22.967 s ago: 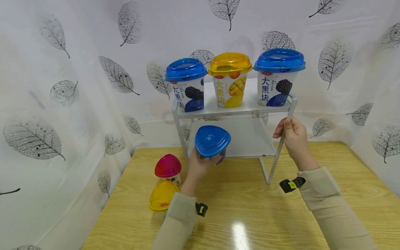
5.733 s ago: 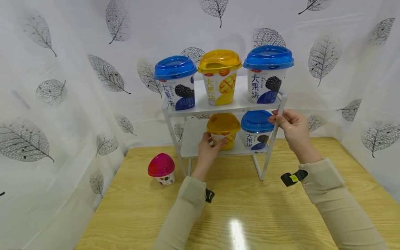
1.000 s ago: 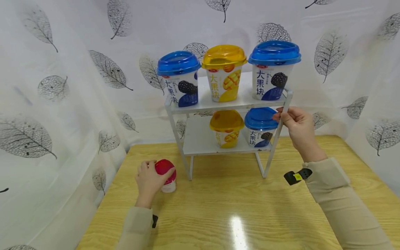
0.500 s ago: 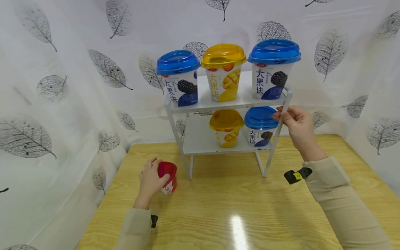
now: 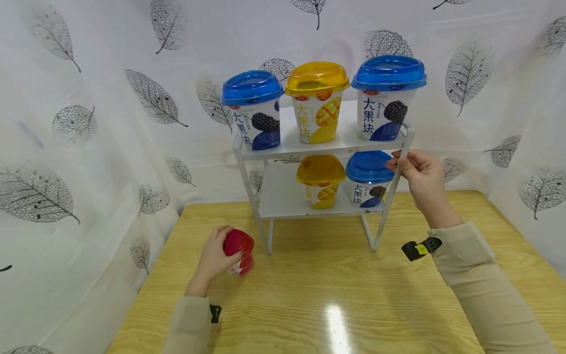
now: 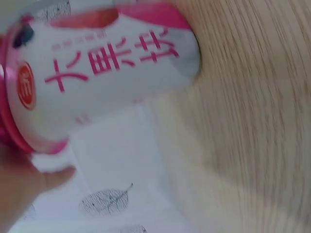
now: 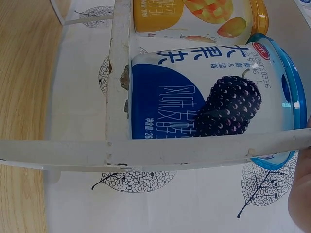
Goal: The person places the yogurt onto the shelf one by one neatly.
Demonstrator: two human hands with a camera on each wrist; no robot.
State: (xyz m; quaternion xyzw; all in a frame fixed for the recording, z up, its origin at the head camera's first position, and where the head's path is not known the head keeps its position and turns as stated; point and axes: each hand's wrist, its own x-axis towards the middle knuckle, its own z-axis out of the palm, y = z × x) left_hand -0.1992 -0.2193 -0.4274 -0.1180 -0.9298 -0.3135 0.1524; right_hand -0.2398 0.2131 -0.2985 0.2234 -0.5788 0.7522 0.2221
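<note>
My left hand [image 5: 215, 254] grips a yogurt cup with a pink-red lid [image 5: 239, 242] from its left side, by the lid. The cup is at the table's left, beside the rack's front left leg; in the left wrist view its white side [image 6: 104, 68] with pink lettering shows, the bottom edge close over the wood. My right hand [image 5: 422, 182] pinches the front right post of a white two-tier rack [image 5: 323, 151]. Behind that post on the lower shelf stands a blue-lidded blackberry yogurt cup [image 5: 368, 179], with a yellow-lidded mango yogurt cup [image 5: 320, 182] to its left.
On the upper shelf stand a blue-lidded cup [image 5: 256, 110], a yellow-lidded cup [image 5: 317, 103] and another blue-lidded cup [image 5: 388, 98]. The rack rests on a wooden table [image 5: 292, 300]. A white leaf-print curtain [image 5: 119, 162] hangs behind and at both sides.
Blue-lidded and yellow-lidded cups have gone onto the lower shelf since the oldest frame. My left hand has since taken the pink-lidded cup and turned it. My right hand has stayed on the post.
</note>
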